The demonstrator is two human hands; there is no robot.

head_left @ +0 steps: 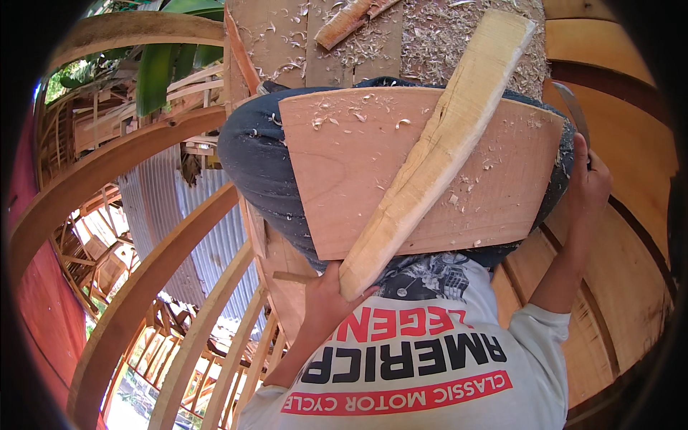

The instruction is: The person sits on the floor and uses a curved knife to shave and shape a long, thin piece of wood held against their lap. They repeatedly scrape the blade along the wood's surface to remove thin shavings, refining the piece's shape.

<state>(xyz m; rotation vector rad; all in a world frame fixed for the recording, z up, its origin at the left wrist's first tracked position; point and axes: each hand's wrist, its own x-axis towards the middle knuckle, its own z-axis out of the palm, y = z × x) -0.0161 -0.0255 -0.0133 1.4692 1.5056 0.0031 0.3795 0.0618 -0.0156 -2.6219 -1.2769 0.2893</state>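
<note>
A long, slightly bent piece of pale wood [444, 136] lies slantwise over my lap, rough and cracked along one face. Its near end is gripped by my left hand [328, 299], fingers wrapped round it. Beneath the piece, a flat plywood board [344, 172] rests across my thighs, dotted with shavings. At the right, beside my knee, my right hand [592, 183] is closed on the dark handle of a knife [573, 111]. The knife's curved grey blade points away from me, apart from the wood. My palm hides most of the handle.
Wood shavings [437, 50] cover the planks ahead, where a strip of bark-like wood [347, 25] lies. Curved wooden ribs [136, 294] rise on the left, with corrugated metal sheets [193, 222] beyond. A planked wooden wall [609, 244] curves up on the right.
</note>
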